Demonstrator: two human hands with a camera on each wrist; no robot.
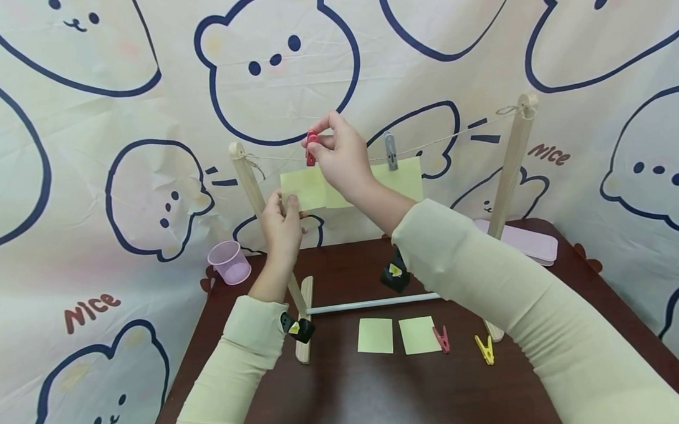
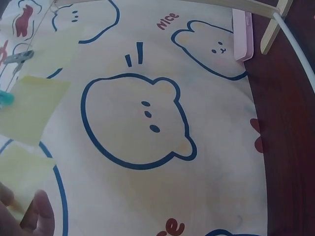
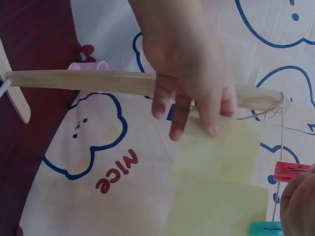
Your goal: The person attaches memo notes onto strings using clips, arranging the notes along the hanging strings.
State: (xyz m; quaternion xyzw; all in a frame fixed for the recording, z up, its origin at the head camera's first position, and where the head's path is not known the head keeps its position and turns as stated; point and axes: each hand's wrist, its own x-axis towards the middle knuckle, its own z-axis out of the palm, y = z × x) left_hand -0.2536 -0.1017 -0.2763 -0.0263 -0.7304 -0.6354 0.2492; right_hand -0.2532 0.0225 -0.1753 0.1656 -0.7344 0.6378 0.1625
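My left hand (image 1: pixel 282 229) pinches a pale yellow sticky note (image 1: pixel 301 182) near its lower left, thumb on the near face. The right hand (image 1: pixel 343 156) grips a red clothespin (image 1: pixel 312 149) between thumb and fingers. Its tip is at the string (image 3: pixel 282 132), just above the note's top edge. Beside this note hangs another yellow note (image 3: pixel 216 209), with a teal clothespin (image 3: pixel 266 228) on the string; in the head view my right hand hides that clip. Farther right, a grey clothespin (image 1: pixel 390 151) holds a third note (image 1: pixel 402 177).
Wooden posts (image 1: pixel 506 169) carry the string; a white rod (image 1: pixel 376 303) joins their bases. On the brown table (image 1: pixel 346 393) lie two notes (image 1: pixel 374 335), a red clothespin (image 1: pixel 442 339) and a yellow clothespin (image 1: pixel 485 350). A pink cup (image 1: pixel 229 262) and pink case (image 1: pixel 528 243) stand behind.
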